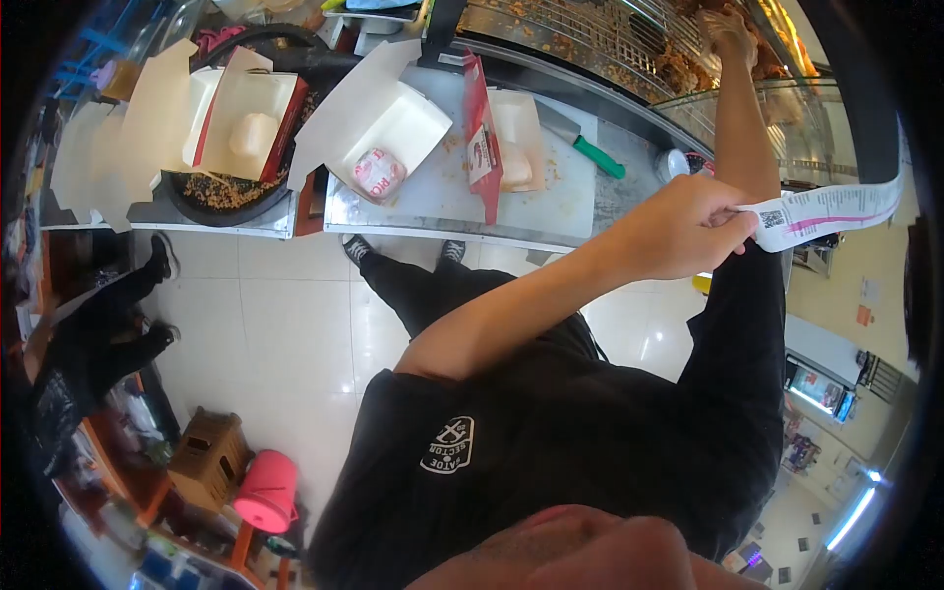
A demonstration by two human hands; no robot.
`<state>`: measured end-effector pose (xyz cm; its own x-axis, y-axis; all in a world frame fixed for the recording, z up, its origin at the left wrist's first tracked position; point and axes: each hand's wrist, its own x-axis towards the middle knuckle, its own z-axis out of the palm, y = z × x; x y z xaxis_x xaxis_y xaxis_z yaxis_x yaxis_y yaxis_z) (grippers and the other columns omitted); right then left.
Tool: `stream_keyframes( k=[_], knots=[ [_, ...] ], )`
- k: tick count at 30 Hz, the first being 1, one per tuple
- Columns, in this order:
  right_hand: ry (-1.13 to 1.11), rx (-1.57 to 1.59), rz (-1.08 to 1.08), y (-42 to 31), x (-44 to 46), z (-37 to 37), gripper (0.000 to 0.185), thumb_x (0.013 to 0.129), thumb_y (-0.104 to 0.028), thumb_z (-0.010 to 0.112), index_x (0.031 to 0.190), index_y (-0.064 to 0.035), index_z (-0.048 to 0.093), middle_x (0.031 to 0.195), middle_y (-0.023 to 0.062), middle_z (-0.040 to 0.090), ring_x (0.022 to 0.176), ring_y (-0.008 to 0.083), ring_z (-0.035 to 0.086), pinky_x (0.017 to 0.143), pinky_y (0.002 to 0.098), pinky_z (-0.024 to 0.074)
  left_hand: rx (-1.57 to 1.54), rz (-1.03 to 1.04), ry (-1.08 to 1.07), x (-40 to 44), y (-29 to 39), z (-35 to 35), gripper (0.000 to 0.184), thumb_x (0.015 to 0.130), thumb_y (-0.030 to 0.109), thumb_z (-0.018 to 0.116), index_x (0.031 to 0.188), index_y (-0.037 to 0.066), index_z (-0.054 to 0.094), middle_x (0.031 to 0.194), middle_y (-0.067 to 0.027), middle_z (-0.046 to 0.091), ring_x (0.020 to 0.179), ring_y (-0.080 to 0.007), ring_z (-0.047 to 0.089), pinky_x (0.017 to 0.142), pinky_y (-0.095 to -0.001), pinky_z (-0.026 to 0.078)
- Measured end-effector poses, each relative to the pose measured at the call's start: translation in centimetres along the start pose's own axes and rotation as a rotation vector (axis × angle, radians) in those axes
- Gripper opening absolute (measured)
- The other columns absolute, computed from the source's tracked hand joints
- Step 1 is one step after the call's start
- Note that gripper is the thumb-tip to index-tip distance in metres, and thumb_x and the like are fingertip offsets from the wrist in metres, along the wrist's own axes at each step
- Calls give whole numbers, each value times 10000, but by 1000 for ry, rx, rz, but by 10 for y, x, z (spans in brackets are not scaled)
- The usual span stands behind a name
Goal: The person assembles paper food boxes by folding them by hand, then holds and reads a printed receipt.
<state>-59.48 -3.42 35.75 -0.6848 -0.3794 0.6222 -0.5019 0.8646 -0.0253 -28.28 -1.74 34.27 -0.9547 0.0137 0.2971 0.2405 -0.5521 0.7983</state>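
My left hand [703, 228] pinches the end of a long printed paper receipt [826, 214], which curls away to the right. My right arm stretches into the heated display case [560, 39], where my right hand [730, 34] is beside browned pieces of food [678, 74] that look fried. Its fingers are too small and blurred to read. On the counter are open takeout boxes: a white one [408, 123] with a round paper-wrapped bundle [379, 174], a red-sided one [484, 147] with a pale bundle [514, 165], and another [206, 128] at left with a similar bundle [254, 135].
A green-handled knife [598, 155] lies on the white cutting board [565, 202]. Crumbs fill a dark round pan [221, 202] under the left box. Another person's legs [108, 315] show at far left. A pink bin [267, 492] stands near a brown crate [208, 457] behind me.
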Motion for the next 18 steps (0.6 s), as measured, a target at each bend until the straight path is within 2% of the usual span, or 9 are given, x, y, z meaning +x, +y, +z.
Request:
stream_keyframes(
  k=[18],
  knots=[
    [5, 62, 7, 5, 12, -8, 494, 897, -278, 576, 1358, -122, 493, 1236, 188, 597, 1146, 372, 576, 1005, 444, 461, -80, -33, -45, -6, 10, 10, 353, 1029, 197, 491, 1255, -49, 605, 1122, -138, 693, 882, -163, 676, 803, -292, 545]
  ],
)
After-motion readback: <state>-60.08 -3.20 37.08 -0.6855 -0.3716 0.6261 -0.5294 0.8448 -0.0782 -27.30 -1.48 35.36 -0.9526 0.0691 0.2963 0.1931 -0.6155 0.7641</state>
